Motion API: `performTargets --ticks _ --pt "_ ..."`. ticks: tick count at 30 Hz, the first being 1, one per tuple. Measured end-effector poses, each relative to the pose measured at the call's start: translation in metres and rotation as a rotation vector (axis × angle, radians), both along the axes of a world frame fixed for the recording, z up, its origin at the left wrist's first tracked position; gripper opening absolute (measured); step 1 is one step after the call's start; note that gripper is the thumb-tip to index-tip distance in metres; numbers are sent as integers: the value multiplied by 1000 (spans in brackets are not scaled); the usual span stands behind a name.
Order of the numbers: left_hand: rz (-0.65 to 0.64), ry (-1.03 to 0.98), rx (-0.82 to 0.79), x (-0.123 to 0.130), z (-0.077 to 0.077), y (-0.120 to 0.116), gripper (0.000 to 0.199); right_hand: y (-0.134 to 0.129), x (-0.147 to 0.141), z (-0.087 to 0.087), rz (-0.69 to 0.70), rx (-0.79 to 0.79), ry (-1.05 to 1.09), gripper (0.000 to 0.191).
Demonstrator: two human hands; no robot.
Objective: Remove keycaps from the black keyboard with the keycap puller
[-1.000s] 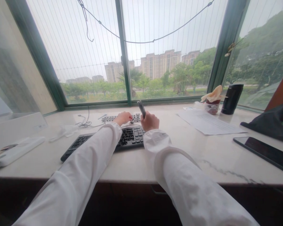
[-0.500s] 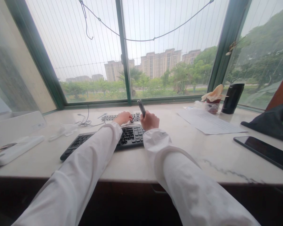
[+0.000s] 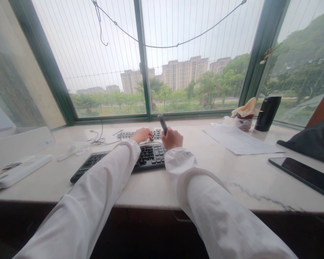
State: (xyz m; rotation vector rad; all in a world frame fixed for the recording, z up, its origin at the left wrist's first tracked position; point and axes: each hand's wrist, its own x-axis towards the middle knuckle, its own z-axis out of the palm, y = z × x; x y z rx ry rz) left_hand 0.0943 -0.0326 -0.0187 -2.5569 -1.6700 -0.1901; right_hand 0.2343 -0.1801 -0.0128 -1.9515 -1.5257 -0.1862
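A black keyboard [image 3: 148, 155] lies on the counter under my forearms. Many of its key sockets look bare, while keys remain at its right end. Behind it, loose keycaps [image 3: 125, 134] are spread in rows. My left hand [image 3: 141, 135] is over these rows, its fingers drawn together at a small dark piece; what they hold is too small to make out. Upright in the closed fist of my right hand [image 3: 174, 139] is a dark stick-like tool [image 3: 162, 124] with a ragged upper tip. My left sleeve covers part of the keyboard.
A thin cable [image 3: 99, 140] and crumpled clear plastic [image 3: 75, 150] lie to the left, near a white box [image 3: 18, 144]. At right are printed sheets [image 3: 240, 140], a red cup [image 3: 244, 122], a black tumbler [image 3: 268, 114], a phone [image 3: 305, 176] and a dark bag [image 3: 310, 138].
The view has shifted very slightly. Both hands keep the same place and grip, and nothing on the counter has visibly moved.
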Motion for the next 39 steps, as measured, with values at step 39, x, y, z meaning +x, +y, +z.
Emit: performTargets --ticks 39 --pt "-314 -237 287 -107 39 -145 37 -2 -23 5 302 222 222 37"
